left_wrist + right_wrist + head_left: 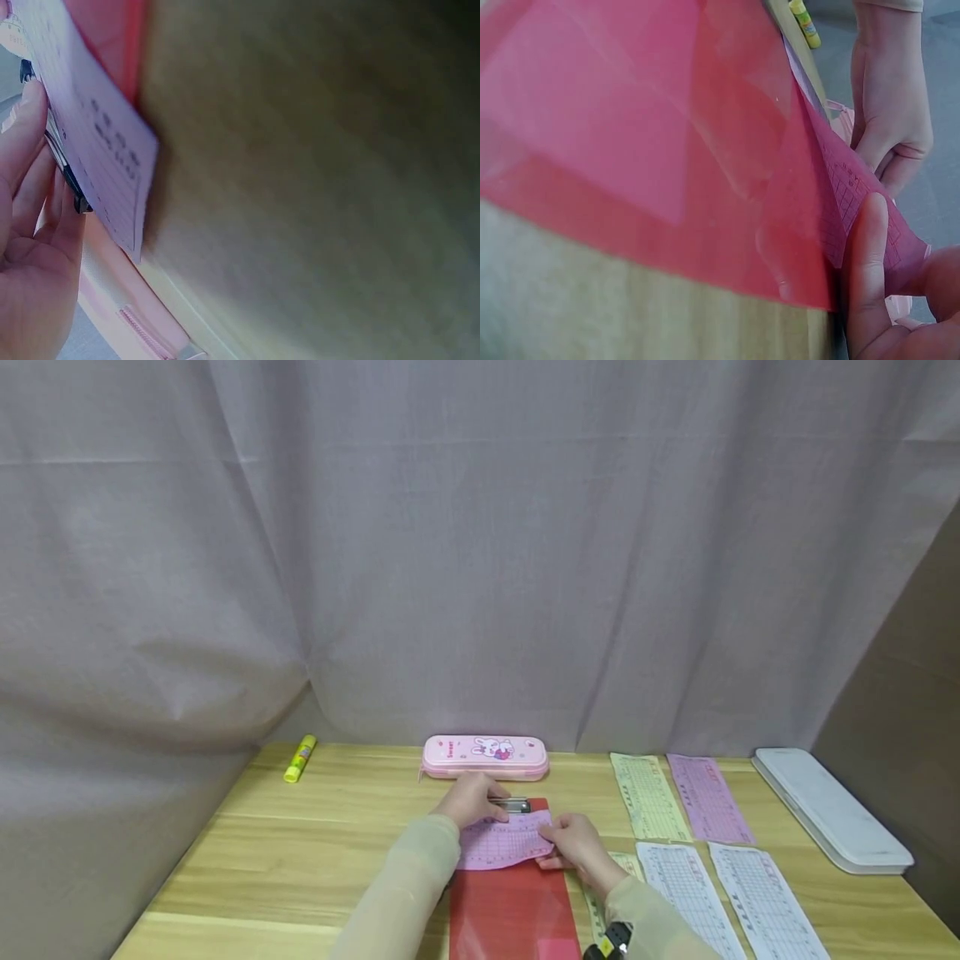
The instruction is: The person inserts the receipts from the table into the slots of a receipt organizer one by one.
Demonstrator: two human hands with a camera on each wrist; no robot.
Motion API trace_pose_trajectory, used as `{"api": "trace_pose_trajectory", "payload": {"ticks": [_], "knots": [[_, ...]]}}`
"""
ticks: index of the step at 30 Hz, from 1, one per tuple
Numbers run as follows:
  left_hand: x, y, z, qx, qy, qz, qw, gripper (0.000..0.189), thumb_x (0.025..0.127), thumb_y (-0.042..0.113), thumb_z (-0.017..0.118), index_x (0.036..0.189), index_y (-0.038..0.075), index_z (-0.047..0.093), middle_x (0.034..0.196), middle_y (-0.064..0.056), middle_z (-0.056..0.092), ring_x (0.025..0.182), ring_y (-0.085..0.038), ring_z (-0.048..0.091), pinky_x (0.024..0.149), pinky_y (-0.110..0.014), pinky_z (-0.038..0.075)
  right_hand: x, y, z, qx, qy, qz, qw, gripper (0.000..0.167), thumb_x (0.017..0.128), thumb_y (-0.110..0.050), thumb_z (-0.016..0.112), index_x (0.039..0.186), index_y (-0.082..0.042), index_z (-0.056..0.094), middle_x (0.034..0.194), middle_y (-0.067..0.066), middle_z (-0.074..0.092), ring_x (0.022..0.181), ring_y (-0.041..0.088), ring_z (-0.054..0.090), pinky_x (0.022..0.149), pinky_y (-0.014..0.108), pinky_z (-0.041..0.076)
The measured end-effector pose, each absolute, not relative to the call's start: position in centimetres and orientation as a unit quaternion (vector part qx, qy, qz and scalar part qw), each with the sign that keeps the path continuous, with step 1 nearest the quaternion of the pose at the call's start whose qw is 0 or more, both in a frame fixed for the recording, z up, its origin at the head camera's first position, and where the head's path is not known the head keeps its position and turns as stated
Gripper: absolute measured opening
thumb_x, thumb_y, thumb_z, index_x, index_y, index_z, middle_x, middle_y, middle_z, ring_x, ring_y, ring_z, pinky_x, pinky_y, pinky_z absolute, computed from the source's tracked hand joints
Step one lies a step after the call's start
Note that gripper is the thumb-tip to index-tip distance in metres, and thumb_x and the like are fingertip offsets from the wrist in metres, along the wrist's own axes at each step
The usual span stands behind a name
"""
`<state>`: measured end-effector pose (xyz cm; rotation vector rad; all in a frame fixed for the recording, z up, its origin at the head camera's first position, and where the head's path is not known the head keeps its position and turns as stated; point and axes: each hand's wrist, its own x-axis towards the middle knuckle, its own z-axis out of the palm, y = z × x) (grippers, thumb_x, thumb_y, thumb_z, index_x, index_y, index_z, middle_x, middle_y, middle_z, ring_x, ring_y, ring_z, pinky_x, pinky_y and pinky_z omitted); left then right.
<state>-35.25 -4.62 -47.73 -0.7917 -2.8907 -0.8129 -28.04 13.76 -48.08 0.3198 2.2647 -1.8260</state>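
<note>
On the table lies a red file folder [513, 910] with a metal clip [517, 805] at its far end. My left hand [471, 800] grips this clip; in the left wrist view the thumb and fingers [66, 214] are round its dark edge. A pink printed slip [501, 845] lies across the top of the folder, just below the clip. Its right edge is pinched between thumb and fingers of my right hand [579, 847]. The right wrist view shows the slip [847, 187] lifted and bent at that side. Whether its top edge is under the clip, I cannot tell.
Behind the folder sits a pink pencil case [486, 758]. A yellow glue stick [300, 758] lies far left. To the right are a green slip [649, 797], a purple slip [709, 797], white slips [686, 893] and a white flat case [832, 810]. Grey curtain hangs behind.
</note>
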Motion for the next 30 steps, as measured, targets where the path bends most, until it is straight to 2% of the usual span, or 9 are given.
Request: {"api": "trace_pose_trajectory", "payload": {"ticks": [6, 12, 15, 21, 25, 30], "knots": [[-35.1, -4.4, -47.7, -0.272, -0.931, -0.241, 0.035, 0.031, 0.067, 0.022, 0.084, 0.095, 0.012, 0.077, 0.086, 0.006, 0.073, 0.085, -0.004, 0.065, 0.081, -0.020, 0.051, -28.2, 13.8, -48.1, 0.097, 0.765, -0.627, 0.109, 0.012, 0.094, -0.003, 0.051, 0.091, 0.008, 0.050, 0.073, 0.014, 0.059, 0.050, 0.016, 0.062, 0.053, 0.031, 0.058], [-34.9, -4.1, -47.5, -0.310, -0.934, -0.165, 0.068, 0.012, 0.073, 0.022, 0.081, 0.082, 0.016, 0.076, 0.070, 0.011, 0.067, 0.068, -0.003, 0.056, 0.071, -0.022, 0.049, -28.0, 13.8, -47.9, 0.086, 0.777, -0.612, 0.119, 0.014, 0.097, -0.006, 0.048, 0.090, 0.007, 0.048, 0.072, 0.016, 0.061, 0.053, 0.020, 0.065, 0.053, 0.032, 0.058], [-34.8, -3.8, -47.5, -0.316, -0.938, -0.120, 0.080, 0.006, 0.076, 0.022, 0.078, 0.079, 0.018, 0.074, 0.068, 0.013, 0.064, 0.064, -0.004, 0.053, 0.068, -0.023, 0.049, -28.0, 13.8, -47.9, 0.084, 0.777, -0.613, 0.117, 0.015, 0.097, -0.006, 0.047, 0.093, 0.008, 0.048, 0.074, 0.017, 0.061, 0.054, 0.022, 0.066, 0.053, 0.032, 0.058], [-34.6, -3.5, -47.4, -0.312, -0.941, -0.091, 0.095, 0.001, 0.081, 0.017, 0.073, 0.081, 0.017, 0.074, 0.072, 0.011, 0.066, 0.066, -0.006, 0.057, 0.069, -0.024, 0.051, -28.2, 13.9, -47.9, 0.066, 0.762, -0.632, 0.124, 0.014, 0.099, -0.006, 0.043, 0.091, 0.006, 0.043, 0.074, 0.019, 0.061, 0.057, 0.026, 0.068, 0.054, 0.033, 0.058], [-34.4, -3.5, -47.3, -0.307, -0.941, -0.098, 0.100, 0.005, 0.083, 0.014, 0.072, 0.080, 0.017, 0.074, 0.071, 0.010, 0.066, 0.067, -0.008, 0.059, 0.070, -0.025, 0.052, -28.3, 14.0, -47.8, 0.068, 0.757, -0.637, 0.129, 0.014, 0.099, -0.007, 0.042, 0.091, 0.005, 0.041, 0.072, 0.019, 0.061, 0.057, 0.026, 0.068, 0.055, 0.033, 0.058], [-34.3, -3.5, -47.2, -0.299, -0.944, -0.103, 0.093, 0.006, 0.084, 0.016, 0.071, 0.087, 0.017, 0.076, 0.079, 0.008, 0.070, 0.076, -0.009, 0.064, 0.076, -0.025, 0.053, -28.6, 13.9, -47.9, 0.086, 0.761, -0.631, 0.124, 0.015, 0.100, -0.008, 0.042, 0.095, 0.006, 0.041, 0.072, 0.019, 0.060, 0.055, 0.025, 0.067, 0.053, 0.033, 0.058]]}}
